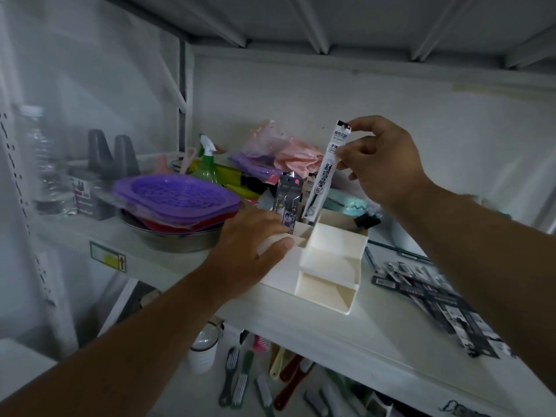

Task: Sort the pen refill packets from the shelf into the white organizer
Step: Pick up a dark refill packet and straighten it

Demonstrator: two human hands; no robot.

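The white organizer (329,267) stands on the shelf with stepped compartments facing me. My right hand (380,158) pinches the top of a white pen refill packet (323,173), whose lower end sits in a rear compartment. A dark patterned packet (287,200) stands upright in the rear left slot beside it. My left hand (249,251) grips the organizer's left wall, fingers curled over its rim. A pile of several black-and-white refill packets (436,299) lies on the shelf to the right.
Purple and red trays (177,200) rest in a metal basin at left. A green spray bottle (207,164), pink bags (288,152) and a water bottle (45,164) stand behind. Brushes (237,377) lie on the lower shelf.
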